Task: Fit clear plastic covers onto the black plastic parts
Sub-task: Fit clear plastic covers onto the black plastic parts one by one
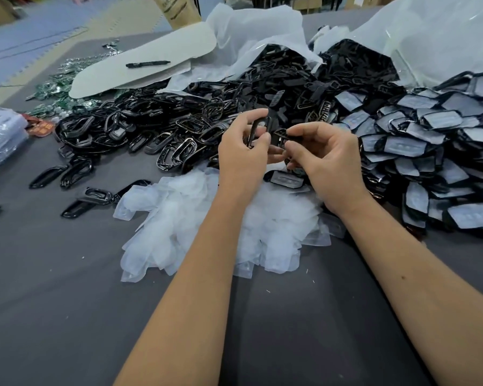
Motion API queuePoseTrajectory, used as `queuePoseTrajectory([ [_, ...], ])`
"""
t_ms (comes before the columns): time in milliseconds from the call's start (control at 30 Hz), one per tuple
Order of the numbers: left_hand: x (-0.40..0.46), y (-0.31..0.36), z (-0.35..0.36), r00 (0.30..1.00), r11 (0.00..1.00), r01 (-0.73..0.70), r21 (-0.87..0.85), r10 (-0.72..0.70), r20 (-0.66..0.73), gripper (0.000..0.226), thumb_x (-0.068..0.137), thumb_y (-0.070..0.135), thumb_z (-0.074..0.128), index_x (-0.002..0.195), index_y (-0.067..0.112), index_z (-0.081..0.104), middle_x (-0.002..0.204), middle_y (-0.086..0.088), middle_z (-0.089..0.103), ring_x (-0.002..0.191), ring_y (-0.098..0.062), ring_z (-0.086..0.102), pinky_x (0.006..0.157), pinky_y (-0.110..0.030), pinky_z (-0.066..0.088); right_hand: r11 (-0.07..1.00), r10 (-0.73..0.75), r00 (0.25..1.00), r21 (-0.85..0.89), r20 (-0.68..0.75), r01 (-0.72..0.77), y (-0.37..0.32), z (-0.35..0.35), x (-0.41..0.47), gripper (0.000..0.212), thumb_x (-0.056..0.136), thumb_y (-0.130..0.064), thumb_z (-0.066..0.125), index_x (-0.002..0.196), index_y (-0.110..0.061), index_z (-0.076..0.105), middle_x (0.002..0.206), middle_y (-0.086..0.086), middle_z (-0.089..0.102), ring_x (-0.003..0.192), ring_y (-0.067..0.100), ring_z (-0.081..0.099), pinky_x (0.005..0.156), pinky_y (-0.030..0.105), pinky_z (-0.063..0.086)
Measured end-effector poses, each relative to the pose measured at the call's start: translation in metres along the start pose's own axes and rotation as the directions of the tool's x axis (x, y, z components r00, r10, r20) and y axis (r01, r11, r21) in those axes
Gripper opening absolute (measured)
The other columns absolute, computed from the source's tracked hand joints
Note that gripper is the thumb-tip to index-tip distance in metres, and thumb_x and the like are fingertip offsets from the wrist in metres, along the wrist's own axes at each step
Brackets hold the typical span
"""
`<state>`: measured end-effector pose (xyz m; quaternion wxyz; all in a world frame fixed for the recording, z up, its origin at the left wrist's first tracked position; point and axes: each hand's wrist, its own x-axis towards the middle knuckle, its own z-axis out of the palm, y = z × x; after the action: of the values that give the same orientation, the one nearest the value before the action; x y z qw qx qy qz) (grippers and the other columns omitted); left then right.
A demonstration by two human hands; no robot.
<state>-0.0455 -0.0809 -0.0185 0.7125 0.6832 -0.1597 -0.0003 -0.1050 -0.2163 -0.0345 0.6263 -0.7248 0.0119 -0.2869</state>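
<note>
On the grey table (67,302), above the clear covers (195,218), the left hand (243,154) pinches 1 black frame (258,130); the right hand (326,160) grips another black part (280,136).

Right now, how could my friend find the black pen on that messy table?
Look to the far left of the grey table, past the big heap of black plastic parts. A pale, rounded board lies there. The black pen rests alone on top, long and thin, unlike the looped parts.

left hand (241,151) pinching black frame (258,130), right hand (322,160) gripping black part (281,136)
</note>
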Motion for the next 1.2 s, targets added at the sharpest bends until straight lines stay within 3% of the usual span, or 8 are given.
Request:
queuePoseTrajectory([
  [367, -0.001, -0.004, -0.001, 0.995, 1.0, -0.007, -0.018, 0.005, -0.099, 0.026, 0.097, 0.0, 0.063, 0.119, 0.012, 0.064, 0.092, -0.008, 0.064, 0.063, -0.027, 0.076, 0.051, -0.028, 0.056, 1.0, -0.006, 0.999, 0.012, -0.04, 0.006, 0.003, 0.001, 0.0, 0.014, 0.089, 0.002, 0.077, 0.099, -0.004, 0.07, 0.081, 0.014, 0.074, 0.072, 0.027, 0.078, 0.056, 0.031, 0.06],
  [533, 0.004, -0.009, -0.001, 0.991, 0.998, 0.023, 0.063, -0.015, -0.133, 0.055, 0.077, -0.006, 0.08, 0.124, 0.02, 0.067, 0.098, -0.004, 0.068, 0.096, -0.03, 0.074, 0.083, -0.042, 0.063, 1.0, 0.001, 0.999, 0.016, -0.041, 0.0, 0.004, 0.0, 0.0, 0.018, 0.088, 0.002, 0.078, 0.1, -0.006, 0.067, 0.081, 0.014, 0.073, 0.071, 0.026, 0.078, 0.054, 0.03, 0.059],
  [700, 0.008, -0.014, 0.0, 0.979, 0.999, 0.039, 0.014, -0.035, -0.199, 0.04, 0.09, -0.004, 0.068, 0.128, 0.009, 0.065, 0.085, 0.0, 0.061, 0.062, -0.013, 0.064, 0.067, -0.026, 0.055, 0.999, 0.016, 0.999, 0.029, -0.034, -0.015, 0.004, 0.0, 0.0, 0.02, 0.088, 0.002, 0.078, 0.1, -0.009, 0.067, 0.078, 0.005, 0.074, 0.072, 0.025, 0.077, 0.052, 0.028, 0.057],
  [833, 0.009, -0.016, -0.002, 0.978, 0.993, 0.011, 0.114, 0.013, -0.21, 0.041, 0.087, 0.011, 0.076, 0.126, 0.016, 0.067, 0.085, 0.008, 0.055, 0.077, -0.004, 0.053, 0.077, -0.025, 0.053, 0.999, 0.023, 0.999, 0.028, -0.043, -0.022, 0.005, 0.0, 0.001, 0.018, 0.089, 0.002, 0.075, 0.103, -0.009, 0.072, 0.08, 0.007, 0.075, 0.073, 0.027, 0.077, 0.052, 0.029, 0.057],
  [967, 0.009, -0.015, 0.0, 0.987, 0.987, 0.027, 0.157, -0.001, -0.162, 0.043, 0.095, 0.012, 0.07, 0.137, 0.01, 0.062, 0.097, 0.001, 0.066, 0.082, -0.005, 0.063, 0.083, -0.022, 0.055, 0.999, 0.028, 0.997, 0.027, -0.067, -0.027, 0.006, 0.0, 0.001, 0.019, 0.089, 0.001, 0.076, 0.105, -0.009, 0.074, 0.08, 0.005, 0.074, 0.073, 0.028, 0.076, 0.051, 0.027, 0.056],
  [1033, 0.009, -0.013, 0.001, 0.986, 0.993, 0.055, 0.1, -0.039, -0.162, 0.023, 0.106, 0.021, 0.055, 0.121, 0.01, 0.068, 0.1, -0.008, 0.073, 0.068, -0.017, 0.065, 0.066, -0.03, 0.055, 1.0, 0.02, 0.998, 0.0, -0.065, -0.02, 0.006, -0.001, 0.002, 0.02, 0.087, 0.0, 0.078, 0.105, -0.009, 0.075, 0.081, 0.009, 0.074, 0.07, 0.028, 0.074, 0.051, 0.028, 0.056],
  [1100, 0.008, -0.013, 0.001, 0.981, 0.998, 0.041, 0.05, -0.031, -0.192, 0.029, 0.111, 0.024, 0.043, 0.098, 0.015, 0.067, 0.096, -0.011, 0.075, 0.053, -0.015, 0.062, 0.051, -0.025, 0.045, 1.0, 0.008, 0.998, -0.027, -0.057, -0.01, 0.006, -0.002, 0.002, 0.021, 0.086, -0.001, 0.08, 0.105, -0.009, 0.075, 0.079, 0.008, 0.073, 0.063, 0.024, 0.07, 0.051, 0.028, 0.054],
  [1200, 0.007, -0.014, -0.002, 0.972, 0.994, 0.003, 0.111, 0.023, -0.233, 0.029, 0.11, 0.022, 0.047, 0.098, 0.012, 0.071, 0.091, -0.005, 0.074, 0.056, -0.015, 0.066, 0.053, -0.028, 0.046, 1.0, 0.017, 0.998, -0.016, -0.054, -0.018, 0.006, -0.003, 0.002, 0.021, 0.086, -0.003, 0.081, 0.106, -0.01, 0.077, 0.075, 0.001, 0.071, 0.054, 0.016, 0.063, 0.05, 0.027, 0.052],
])
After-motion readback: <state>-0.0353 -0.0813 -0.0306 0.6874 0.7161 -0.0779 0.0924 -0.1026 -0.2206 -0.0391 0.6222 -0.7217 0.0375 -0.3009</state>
